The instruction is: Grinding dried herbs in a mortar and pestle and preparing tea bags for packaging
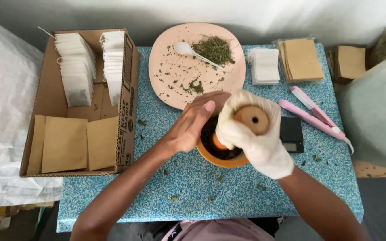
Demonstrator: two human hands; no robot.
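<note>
My right hand (251, 134), in a white glove, grips a wooden pestle (253, 118) standing upright in an orange-brown mortar bowl (222, 159). My bare left hand (193, 125) holds the bowl's left rim and steadies it. Dark ground material shows inside the bowl. Just beyond the bowl lies a pink plate (170, 58) carrying a heap of dried green herbs (214, 49) and a white spoon (188, 50).
A cardboard box (128, 111) at left holds white tea bags and brown envelopes. A stack of white bags (265, 66), brown envelopes (301, 59), a pink sealer tool (313, 114) and a small black scale (291, 134) sit on the blue speckled table (228, 192). A pale container (371, 120) stands at right.
</note>
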